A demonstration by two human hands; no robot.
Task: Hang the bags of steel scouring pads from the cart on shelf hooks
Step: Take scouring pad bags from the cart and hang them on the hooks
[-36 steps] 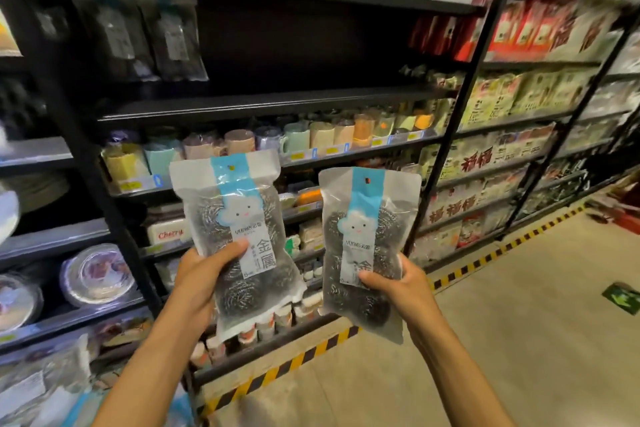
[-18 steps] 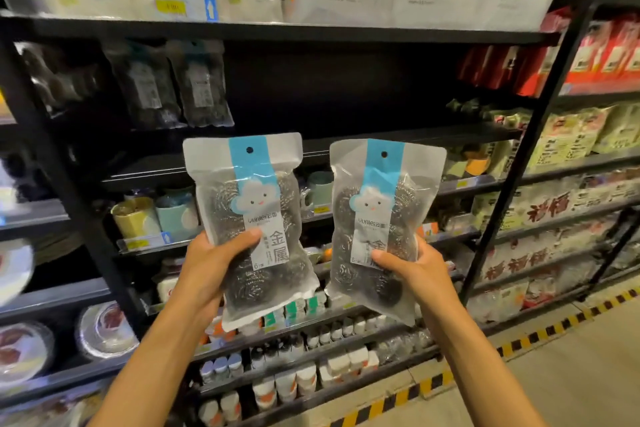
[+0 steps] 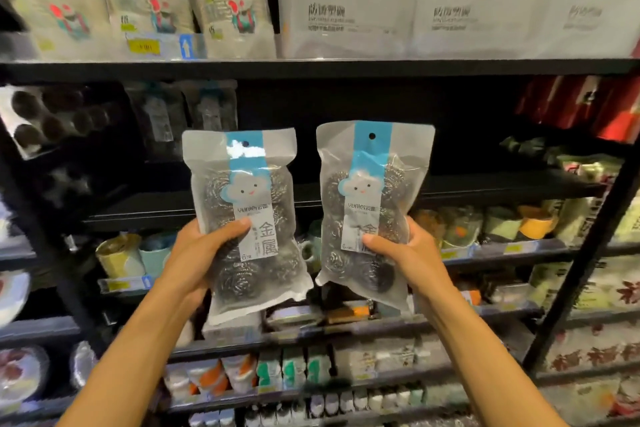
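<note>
I hold two clear bags of steel scouring pads upright in front of a dark shelf bay. My left hand grips the left bag at its lower half. My right hand grips the right bag the same way. Each bag has a blue strip with a cloud face and a small hang hole at the top. Two more bags of scouring pads hang in the shadow at the back left of that bay. The hooks themselves are too dark to make out.
A black shelf edge runs just above the bay, with white packets standing on it. Cups and small bottles fill the shelves below. A black upright post stands at the right, a tray of dark round items hangs at the left.
Both bags have risen from the lower shelves to the dark bay under the top shelf. My view has tilted upward and closer to the shelving; the floor is out of sight.
</note>
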